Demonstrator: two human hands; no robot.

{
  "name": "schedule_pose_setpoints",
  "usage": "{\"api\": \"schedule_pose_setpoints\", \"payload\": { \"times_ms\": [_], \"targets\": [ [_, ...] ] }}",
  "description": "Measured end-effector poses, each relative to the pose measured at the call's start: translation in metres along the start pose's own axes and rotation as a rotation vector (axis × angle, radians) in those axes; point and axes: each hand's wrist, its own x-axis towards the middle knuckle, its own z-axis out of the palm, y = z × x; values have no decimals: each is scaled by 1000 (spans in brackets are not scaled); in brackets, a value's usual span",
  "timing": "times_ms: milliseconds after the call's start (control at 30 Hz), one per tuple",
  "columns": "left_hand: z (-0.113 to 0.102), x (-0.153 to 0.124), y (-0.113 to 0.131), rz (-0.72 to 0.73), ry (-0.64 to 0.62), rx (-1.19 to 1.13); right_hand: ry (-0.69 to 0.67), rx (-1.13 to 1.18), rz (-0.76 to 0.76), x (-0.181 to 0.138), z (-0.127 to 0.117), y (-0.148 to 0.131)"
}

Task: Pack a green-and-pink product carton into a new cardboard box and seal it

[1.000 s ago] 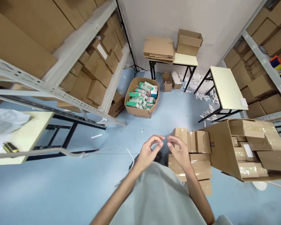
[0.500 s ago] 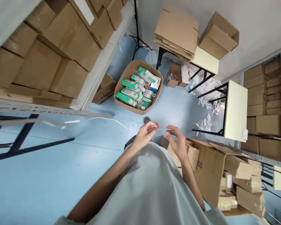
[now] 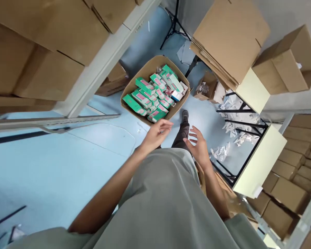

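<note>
My left hand (image 3: 156, 134) reaches forward with its fingers loosely spread and nothing in them, close to the near rim of an open cardboard box (image 3: 131, 86) on the floor. That box is filled with several green and pink cartons (image 3: 155, 93). My right hand (image 3: 199, 147) hangs beside it, fingers apart and empty, above my leg and shoe (image 3: 185, 116). Neither hand touches the box.
A metal shelf rack (image 3: 103, 65) stacked with brown boxes runs along the left. Ahead right, a cream table (image 3: 251, 93) carries flattened cardboard (image 3: 228, 34) and an open box (image 3: 287, 65). Another cream table (image 3: 260, 162) stands at right, with white scraps (image 3: 233, 131) and a small box (image 3: 206, 86) on the blue floor.
The view has moved forward toward the box of green cartons. My hands have parted and opened, the left stretching toward the box. The taped boxes at right have dropped out of sight.
</note>
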Motion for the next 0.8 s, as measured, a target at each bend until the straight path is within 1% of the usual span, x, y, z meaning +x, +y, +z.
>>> {"api": "schedule_pose_setpoints", "payload": {
  "times_ms": [100, 233, 333, 400, 433, 500, 600, 733, 800],
  "targets": [
    [14, 58, -6, -49, 137, -5, -111, -177, -100, 77, -33, -6],
    [44, 128, -26, -142, 354, -91, -230, -400, -248, 178, -73, -23],
    [66, 174, -50, -235, 424, -126, -302, -536, -326, 248, -87, -35],
    [77, 202, -69, -287, 455, -146, -350, -607, -373, 292, -83, -39],
    [81, 216, -79, -311, 468, -169, -371, -631, -398, 313, -77, -39],
    [85, 247, -103, -352, 489, -232, -407, -662, -443, 355, -57, -34],
    [83, 299, -150, -417, 510, -317, -450, -712, -475, 420, -13, -13],
    [73, 378, -231, -494, 581, -352, -492, -827, -475, 512, 62, 38],
    [71, 417, -273, -484, 612, -380, -512, -883, -482, 557, 99, 70]
  ]
}}
